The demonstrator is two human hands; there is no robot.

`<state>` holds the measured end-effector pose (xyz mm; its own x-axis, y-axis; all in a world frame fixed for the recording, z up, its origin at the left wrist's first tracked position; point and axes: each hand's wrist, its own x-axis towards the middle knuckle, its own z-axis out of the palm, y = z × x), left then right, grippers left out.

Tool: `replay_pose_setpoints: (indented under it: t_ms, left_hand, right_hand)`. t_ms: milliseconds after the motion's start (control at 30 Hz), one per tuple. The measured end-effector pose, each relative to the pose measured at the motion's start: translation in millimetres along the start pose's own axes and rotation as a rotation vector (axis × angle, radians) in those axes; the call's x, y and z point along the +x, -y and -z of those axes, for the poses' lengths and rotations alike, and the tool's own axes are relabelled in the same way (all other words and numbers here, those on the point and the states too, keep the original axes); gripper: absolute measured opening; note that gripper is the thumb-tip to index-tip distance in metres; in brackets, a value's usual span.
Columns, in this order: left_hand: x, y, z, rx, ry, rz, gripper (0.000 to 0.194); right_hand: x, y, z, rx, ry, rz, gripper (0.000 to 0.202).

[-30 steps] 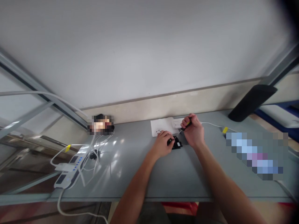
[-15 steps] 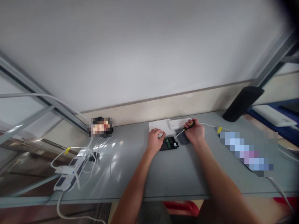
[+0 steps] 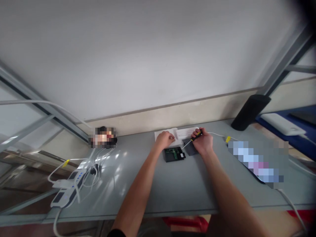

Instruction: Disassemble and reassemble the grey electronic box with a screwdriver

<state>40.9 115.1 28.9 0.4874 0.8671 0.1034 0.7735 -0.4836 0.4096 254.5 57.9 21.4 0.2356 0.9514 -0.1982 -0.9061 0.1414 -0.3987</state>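
A black device with an exposed green circuit board (image 3: 174, 154) lies on the grey table. My right hand (image 3: 203, 143) is wrapped round a black and yellow screwdriver (image 3: 197, 135), whose shaft slants down left to the device's right edge. Over the white paper (image 3: 179, 141), just behind the device, my left hand (image 3: 165, 140) has its thumb and fingertips brought together; whatever they hold is too small to make out. A dark flat cover (image 3: 190, 148) rests between the device and my right hand.
A white power strip (image 3: 67, 191) with tangled cables lies at the left. A black cylinder (image 3: 250, 112) stands at the back right. Nearer on the right is a blurred-out flat object (image 3: 256, 163). Metal posts flank the grey table (image 3: 182, 194).
My left hand has moved off the device to the paper behind it, uncovering more of the circuit board. The whole view has shifted slightly.
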Motion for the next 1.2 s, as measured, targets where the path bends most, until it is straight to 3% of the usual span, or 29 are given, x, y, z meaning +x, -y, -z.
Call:
replay_pose_setpoints:
  t_ms: [100,200,300,400,567,1000,1200]
  left_hand:
    - [-18,1,4.7,-0.046,-0.034,-0.007,0.019]
    - [-53,3,8.5,-0.197,-0.115,-0.049,0.028]
    - [-88,6,5.8,-0.279,-0.133,-0.022,0.03]
    - [-106,8,-0.9,-0.33,-0.192,0.014,0.027]
    - [-105,6,-6.0,-0.345,-0.217,0.026,0.025]
    - [-105,7,-6.1,-0.325,-0.173,0.023,0.025]
    - [-106,7,-3.4,-0.345,-0.14,-0.041,0.024]
  right_hand:
    - [-3,-2,-5,-0.048,0.036,0.054,0.018]
    - [-11,-9,-18,-0.105,0.11,0.122,0.021]
    - [-25,-24,-34,-0.181,0.222,0.164,0.026]
    - [-40,-45,-46,-0.297,0.267,0.275,0.026]
    - [-52,-69,-46,-0.52,0.318,0.336,0.027]
    - [-49,-69,-39,-0.588,0.324,0.342,0.024]
    - [-57,-63,-51,-0.848,0.507,0.436,0.02]
